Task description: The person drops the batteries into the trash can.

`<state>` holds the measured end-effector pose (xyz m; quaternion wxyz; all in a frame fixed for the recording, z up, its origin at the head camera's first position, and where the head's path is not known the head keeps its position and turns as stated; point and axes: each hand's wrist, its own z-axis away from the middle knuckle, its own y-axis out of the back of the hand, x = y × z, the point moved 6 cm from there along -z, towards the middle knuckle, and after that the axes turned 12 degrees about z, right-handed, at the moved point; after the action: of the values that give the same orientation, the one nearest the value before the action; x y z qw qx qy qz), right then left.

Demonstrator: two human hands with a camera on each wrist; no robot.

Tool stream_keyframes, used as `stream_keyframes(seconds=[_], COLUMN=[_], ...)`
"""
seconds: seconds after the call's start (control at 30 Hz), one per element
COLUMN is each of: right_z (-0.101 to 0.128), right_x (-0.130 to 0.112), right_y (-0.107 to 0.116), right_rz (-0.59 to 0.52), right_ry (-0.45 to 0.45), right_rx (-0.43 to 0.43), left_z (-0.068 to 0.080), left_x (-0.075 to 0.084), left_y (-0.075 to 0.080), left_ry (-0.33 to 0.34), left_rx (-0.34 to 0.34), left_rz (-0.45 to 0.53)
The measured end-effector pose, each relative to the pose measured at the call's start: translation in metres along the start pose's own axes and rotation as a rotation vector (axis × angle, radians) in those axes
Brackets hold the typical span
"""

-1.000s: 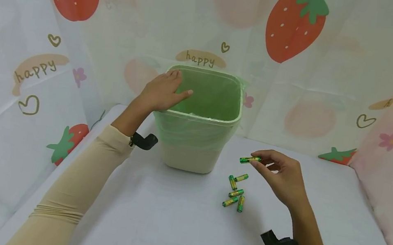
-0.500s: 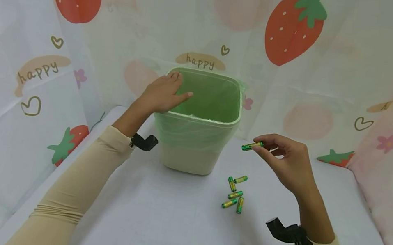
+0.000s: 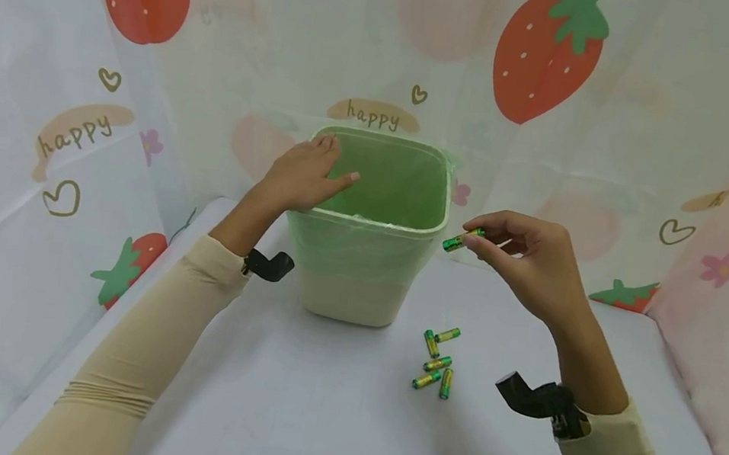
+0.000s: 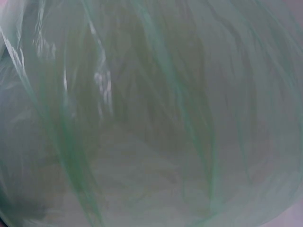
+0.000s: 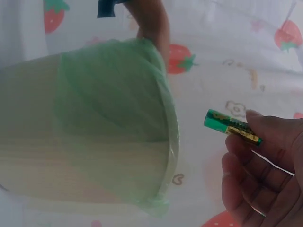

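Overhead, left hand flat on bin rim | right hand pinches battery | left-wrist view: only liner

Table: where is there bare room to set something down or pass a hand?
Bare cloth lies in front of the bin, between the left sleeve and the loose batteries, and right of the right hand. Crowded: the battery cluster, and the gap between the held battery and the bin rim.

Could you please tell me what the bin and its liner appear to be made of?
The bin looks like matte cream plastic: smooth, rigid walls and a rolled rim. Its liner seems to be thin green plastic film, translucent, wrinkled and glinting, folded over the rim.
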<state>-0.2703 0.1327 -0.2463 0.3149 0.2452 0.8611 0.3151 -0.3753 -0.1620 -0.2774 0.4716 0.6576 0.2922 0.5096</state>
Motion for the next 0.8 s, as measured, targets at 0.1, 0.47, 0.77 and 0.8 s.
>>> stream_keyframes(seconds=[0.1, 0.47, 0.77, 0.8], right_z=[-0.010, -0.042, -0.069, -0.072], right_x=[-0.003, -0.006, -0.006, -0.006], right_y=[0.000, -0.011, -0.026, -0.028], right_rz=[0.010, 0.012, 0.023, 0.030], right_ry=[-0.002, 0.001, 0.033, 0.036], right_rx=[-0.011, -0.070, -0.123, -0.130], left_z=[0.000, 0.000, -0.002, -0.002], left_x=[0.001, 0.002, -0.001, -0.001], left_y=[0.001, 0.002, 0.000, 0.000], left_ry=[0.003, 0.015, 0.006, 0.006], left_rx=[0.003, 0.000, -0.001, -0.003], left_rz=[0.001, 0.006, -0.004, -0.003])
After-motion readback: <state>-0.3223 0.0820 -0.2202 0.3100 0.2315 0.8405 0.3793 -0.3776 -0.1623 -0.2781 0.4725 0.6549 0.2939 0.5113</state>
